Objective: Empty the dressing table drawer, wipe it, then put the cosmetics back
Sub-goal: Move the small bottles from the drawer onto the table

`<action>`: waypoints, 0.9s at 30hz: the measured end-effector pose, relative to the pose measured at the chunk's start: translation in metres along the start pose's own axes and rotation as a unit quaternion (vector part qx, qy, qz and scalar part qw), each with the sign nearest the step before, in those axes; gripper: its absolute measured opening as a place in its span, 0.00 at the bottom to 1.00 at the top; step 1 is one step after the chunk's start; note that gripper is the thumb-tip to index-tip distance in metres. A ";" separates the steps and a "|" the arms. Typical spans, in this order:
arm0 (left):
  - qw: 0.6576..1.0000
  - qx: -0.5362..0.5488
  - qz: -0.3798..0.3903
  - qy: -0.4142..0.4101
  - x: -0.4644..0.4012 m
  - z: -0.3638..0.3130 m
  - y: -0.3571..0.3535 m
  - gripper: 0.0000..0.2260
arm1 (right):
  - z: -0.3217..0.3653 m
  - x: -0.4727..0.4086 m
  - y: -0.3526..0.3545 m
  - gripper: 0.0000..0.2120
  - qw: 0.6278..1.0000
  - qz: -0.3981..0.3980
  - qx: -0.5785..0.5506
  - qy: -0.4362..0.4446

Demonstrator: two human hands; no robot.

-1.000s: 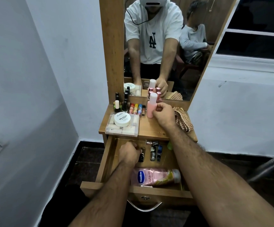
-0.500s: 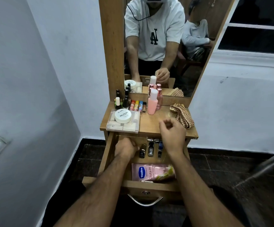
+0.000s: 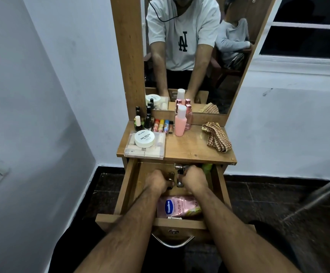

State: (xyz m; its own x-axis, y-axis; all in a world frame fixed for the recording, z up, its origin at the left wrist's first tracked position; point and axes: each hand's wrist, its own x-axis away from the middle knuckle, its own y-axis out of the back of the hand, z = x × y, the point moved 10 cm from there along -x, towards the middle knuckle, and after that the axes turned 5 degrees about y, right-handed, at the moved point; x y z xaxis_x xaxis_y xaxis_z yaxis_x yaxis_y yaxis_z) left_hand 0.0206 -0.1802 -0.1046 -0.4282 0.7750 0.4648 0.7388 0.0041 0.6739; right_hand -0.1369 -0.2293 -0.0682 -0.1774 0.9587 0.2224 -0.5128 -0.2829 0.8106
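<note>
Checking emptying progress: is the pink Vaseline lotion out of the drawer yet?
No, the pink Vaseline lotion lies flat inside the open drawer near its front, between the two forearms.

Both forearms reach forward and down; left hand (image 3: 157,181) and right hand (image 3: 194,179) curl knuckles-up, side by side.

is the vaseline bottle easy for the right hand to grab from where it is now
Probably yes: the Vaseline bottle lies uncovered at the drawer's front, just behind the right hand, though the right forearm crosses its end.
</note>
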 end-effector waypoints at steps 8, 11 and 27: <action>0.997 0.071 0.023 0.002 -0.002 0.010 0.007 0.12 | 0.000 -0.004 -0.012 0.05 1.000 -0.003 -0.005 -0.014; 0.989 0.144 0.032 -0.010 -0.001 0.013 0.010 0.08 | -0.009 0.000 -0.012 0.05 0.996 0.021 -0.084 -0.035; 0.929 0.351 0.113 -0.022 0.021 0.001 0.001 0.11 | -0.018 0.023 -0.016 0.10 0.924 0.120 -0.363 -0.030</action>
State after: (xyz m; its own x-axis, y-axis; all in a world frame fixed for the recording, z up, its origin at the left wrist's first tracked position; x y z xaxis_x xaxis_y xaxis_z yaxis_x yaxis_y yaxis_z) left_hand 0.0131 -0.1631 -0.0949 -0.2102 0.8313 0.5146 0.9713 0.2374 0.0133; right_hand -0.1476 -0.2037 -0.0858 -0.3231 0.8600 0.3950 -0.8970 -0.4114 0.1618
